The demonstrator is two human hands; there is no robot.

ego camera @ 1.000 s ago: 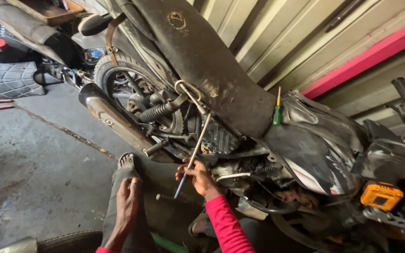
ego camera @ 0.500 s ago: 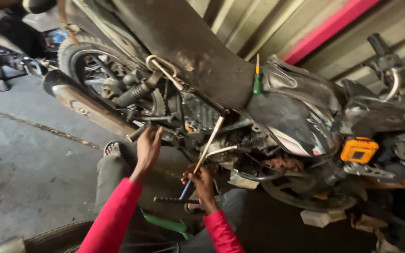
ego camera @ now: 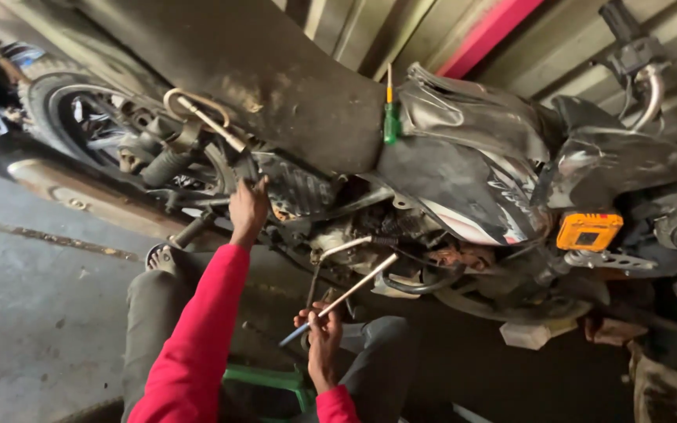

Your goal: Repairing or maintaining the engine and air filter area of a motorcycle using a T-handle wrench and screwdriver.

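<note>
Small orange rectangular display unit point(ego camera: 588, 230), dark screen, perhaps gauge, mounted near motorcycle handlebar, right.

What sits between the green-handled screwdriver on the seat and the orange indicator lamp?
In the head view, the glossy black fuel tank fills the stretch between the green-handled screwdriver and the orange indicator lamp; nothing else lies there.

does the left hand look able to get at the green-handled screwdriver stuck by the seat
Probably yes. The left hand rests on the motorcycle frame, below and left of the green-handled screwdriver, which stands exposed between the black seat and tank; nothing visibly blocks an upward reach.
</note>
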